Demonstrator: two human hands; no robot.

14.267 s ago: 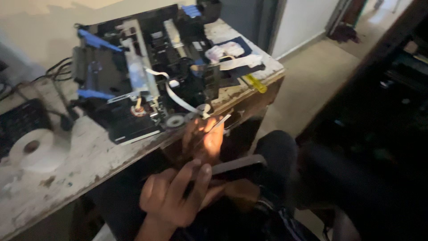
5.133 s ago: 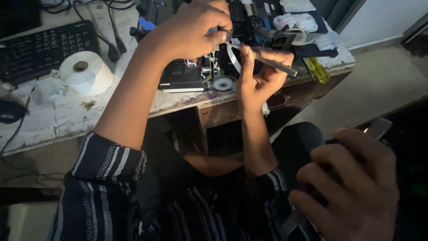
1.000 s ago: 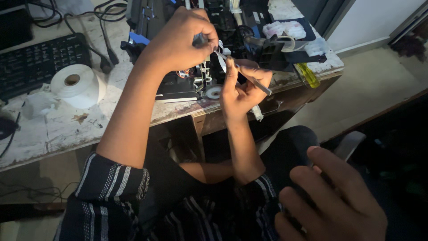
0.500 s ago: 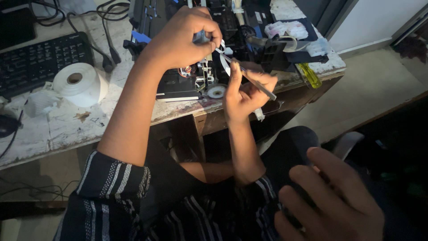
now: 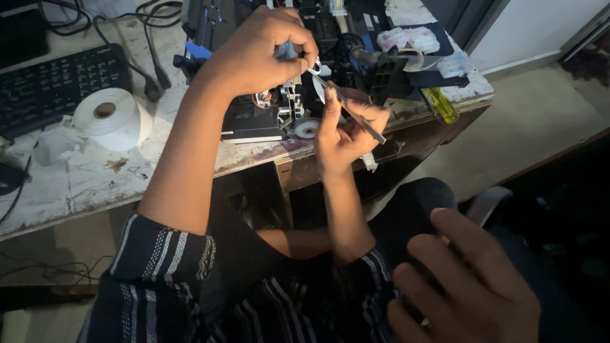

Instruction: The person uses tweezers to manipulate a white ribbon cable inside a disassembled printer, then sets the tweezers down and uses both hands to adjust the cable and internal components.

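Operator: Counter (image 5: 89, 184) fills the top of my view, with the opened black printer mechanism (image 5: 381, 63) at twelve o'clock, a keyboard (image 5: 57, 82) at ten and a white paper roll (image 5: 111, 117) just below it.

Supervisor: What is different from a quarter minute back?

Operator: Back then both hands were down below the counter edge. Now both are up at the mechanism, so the work has moved onto the machine itself. Over the last second almost nothing has shifted.

Supervisor: Poses?

Operator: My left arm runs up from seven o'clock, nearly straight. The left hand (image 5: 260, 54) is curled over the mechanism's front, thumb and forefinger pinched on the top end of a white strip (image 5: 318, 86). The right forearm stands upright from the lap, and the right hand (image 5: 340, 130) sits just below the left, its grip closed on a thin metal tool (image 5: 359, 119) slanting toward four o'clock.

Supervisor: Anything else?

Operator: Another hand (image 5: 464, 286) is at five o'clock, close to the lens, fingers spread. I cannot tell whose. A yellow-handled screwdriver (image 5: 441, 105) lies at two o'clock.
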